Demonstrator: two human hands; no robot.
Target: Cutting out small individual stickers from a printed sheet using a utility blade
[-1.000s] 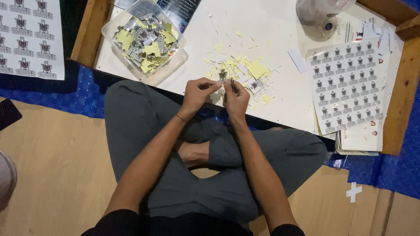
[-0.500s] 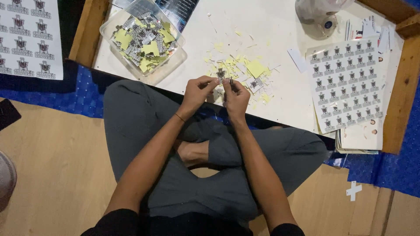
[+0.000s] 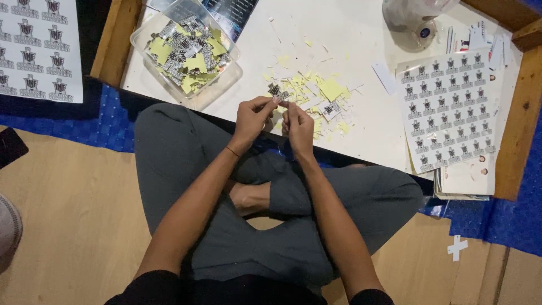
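The person sits cross-legged at a low white counter (image 3: 361, 34), and both hands meet just above its near edge. The left hand (image 3: 252, 117) and the right hand (image 3: 297, 125) each have their grip pressed together on one small printed sticker (image 3: 280, 98), pinching it from either side between thumb and fingertips. This looks like the peeling step, the sticker being parted from its backing; the next move would call for a steady pull apart with the fingertips kept close to the edge so the thin paper does not tear. Just beyond the hands lies one loose heap of yellow and white paper scraps (image 3: 322, 96). One clear plastic tub (image 3: 186, 53) stands at the counter's left end, part filled with stickers and yellow bits. One full sticker sheet (image 3: 449, 110) lies to the right, and one more sheet (image 3: 39, 48) lies off the counter at far left.
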